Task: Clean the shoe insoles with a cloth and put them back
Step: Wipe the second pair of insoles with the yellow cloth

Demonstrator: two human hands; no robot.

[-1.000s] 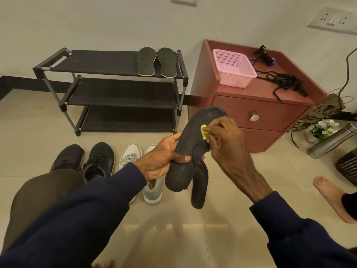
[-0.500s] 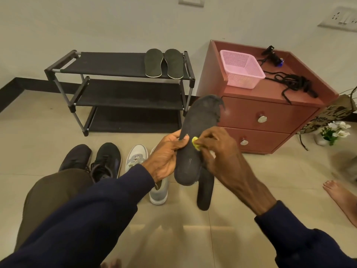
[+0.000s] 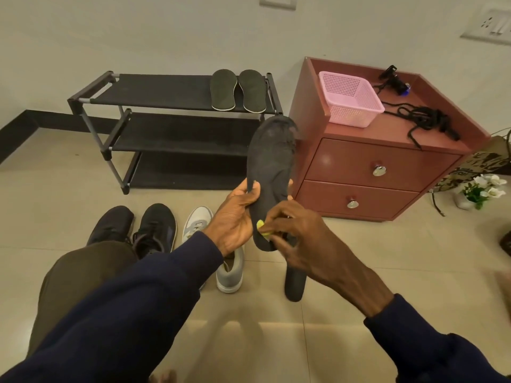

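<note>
A dark foam shoe insole [image 3: 271, 167] is held upright.
It is gripped mid-length by the left hand [image 3: 235, 217]; a small yellow cloth [image 3: 261, 227] is pinched against its heel end by the right hand [image 3: 301, 239], above a second dark insole [image 3: 295, 286] lying beside a grey sneaker [image 3: 231, 272].

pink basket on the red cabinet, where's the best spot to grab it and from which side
Grip the near rim of the pink basket, coming from above and the front. It sits upright and open-topped near the cabinet's front edge, so that thin mesh wall probably suits a pinch with fingers inside and thumb outside.
</note>
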